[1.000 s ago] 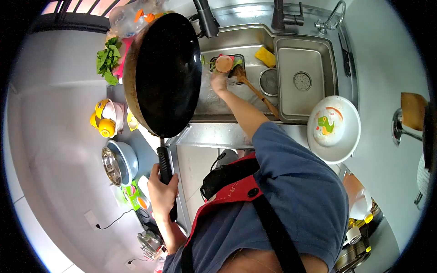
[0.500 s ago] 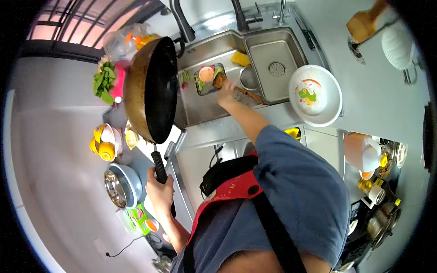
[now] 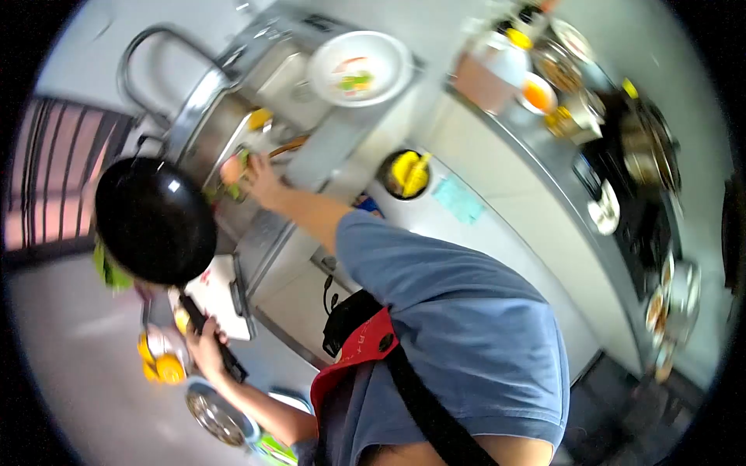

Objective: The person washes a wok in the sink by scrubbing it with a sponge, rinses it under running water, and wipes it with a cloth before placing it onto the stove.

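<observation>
My left hand (image 3: 207,351) is wrapped round the black handle of a wok (image 3: 155,221). The wok is held up at the sink's left end, its dark inside turned toward me. My right hand (image 3: 263,183) reaches into the sink (image 3: 208,144), somewhat blurred, with its fingers stretched out and apart. Close to its fingertips lie a round pinkish piece (image 3: 231,168) and green vegetable scraps. The wooden handle of a brush (image 3: 291,145) lies just beyond this hand. A yellow sponge (image 3: 259,119) sits farther back in the basin.
A white bowl (image 3: 359,68) stands on the counter right of the sink. Below the wok is a white cutting board (image 3: 221,299) beside yellow-lidded containers (image 3: 165,368). On the floor side, a dark bin (image 3: 404,175) holds yellow peels. Bottles and a steel pot (image 3: 647,147) line the right counter.
The view has turned and shifted. The wok has tilted so its inside faces me instead of its outer side. My right hand has moved off the brush toward the scraps.
</observation>
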Demonstrator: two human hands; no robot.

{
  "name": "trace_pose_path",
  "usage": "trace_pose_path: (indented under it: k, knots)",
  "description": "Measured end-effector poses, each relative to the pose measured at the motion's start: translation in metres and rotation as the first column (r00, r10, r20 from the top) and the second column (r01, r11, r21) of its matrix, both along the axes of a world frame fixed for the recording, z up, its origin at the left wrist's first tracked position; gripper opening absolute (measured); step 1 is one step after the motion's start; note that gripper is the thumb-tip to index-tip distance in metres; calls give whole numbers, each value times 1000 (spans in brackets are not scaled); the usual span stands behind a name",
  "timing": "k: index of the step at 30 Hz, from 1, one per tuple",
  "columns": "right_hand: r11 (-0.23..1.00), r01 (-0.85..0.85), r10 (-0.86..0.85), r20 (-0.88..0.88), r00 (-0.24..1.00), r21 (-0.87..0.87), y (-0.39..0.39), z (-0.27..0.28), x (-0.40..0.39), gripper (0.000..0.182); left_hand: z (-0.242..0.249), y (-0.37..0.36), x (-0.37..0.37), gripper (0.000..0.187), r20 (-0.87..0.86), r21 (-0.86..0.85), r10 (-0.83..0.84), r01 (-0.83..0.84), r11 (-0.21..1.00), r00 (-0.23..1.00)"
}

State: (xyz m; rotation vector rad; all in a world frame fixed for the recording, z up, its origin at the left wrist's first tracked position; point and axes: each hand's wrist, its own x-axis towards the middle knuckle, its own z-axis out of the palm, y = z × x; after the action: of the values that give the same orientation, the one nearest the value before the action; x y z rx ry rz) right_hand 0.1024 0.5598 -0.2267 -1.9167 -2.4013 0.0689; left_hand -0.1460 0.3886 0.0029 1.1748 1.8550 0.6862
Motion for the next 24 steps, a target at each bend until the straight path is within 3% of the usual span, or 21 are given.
trace_pose_path:
  k: [2,3,4,5,6,7,8,9,10,11,12,13,15,16,17,19,20,21,22,24]
  knots:
    - [974,227,-196,-436,879,20,-1,-15,-16,52,4,6,-2,20,10,-13,-23,23,1000,1000]
    - [985,11,-74,-365,928,-173,-34,58,18,56,3,7,-8,18,76,-23,-23,25,999,997]
    - [959,5,117,-414,903,282,-33,11,6,53,-2,14,-15,17,137,-39,-29,35,999,990]
    - [977,16,87,-472,877,210,-44,43,19,51,-8,27,-30,17,262,-82,-56,80,993,964]
    - [837,259,245,-754,610,482,-14,-1,-9,37,-10,37,-46,16,378,-123,-64,119,985,924]
    - [652,286,296,-583,757,702,-13,-16,-3,27,-12,37,-54,16,499,-160,-72,173,972,864]
    - [637,298,282,-574,768,711,-27,-11,23,27,-5,40,-54,16,603,-184,-65,218,958,795]
    - [755,204,173,-489,855,623,-51,3,53,27,22,25,-22,15,696,-243,-67,322,915,715]
    - [858,129,81,-379,922,496,-85,18,84,31,13,28,-33,15,819,-240,92,193,951,566]
    - [978,199,-101,-676,730,69,-128,69,125,32,20,21,-24,15,865,-285,153,218,933,477]
    - [806,522,-71,-831,551,277,-164,36,154,27,28,11,-15,16,898,-324,216,243,914,383]
    - [755,594,-290,-669,684,280,-218,40,199,28,31,12,-13,16,896,-330,224,239,913,384]
    - [531,791,-572,-561,599,304,-334,-77,308,33,42,-18,2,19,925,-258,158,266,929,345]
    - [461,831,-726,-406,555,311,-404,-38,369,38,53,-34,20,17,950,-217,118,339,915,291]
    - [442,821,-826,-193,530,361,-470,-17,412,43,64,-78,31,13,871,-127,105,15,992,480]
    - [451,762,-889,315,333,465,-574,-5,480,54,70,-117,49,12,960,-241,223,93,966,168]
    - [340,804,-916,-21,400,489,-614,-18,524,60,90,-141,76,14,927,-152,126,48,987,354]
    - [309,895,-936,268,227,322,-640,20,530,59,97,-150,94,14,974,-175,151,136,975,169]
    - [167,938,-939,340,56,305,-665,27,526,53,106,-171,114,17,983,-178,175,75,981,54]
    - [266,890,-959,200,204,370,-705,13,534,40,116,-209,121,19,930,-180,232,195,964,-285]
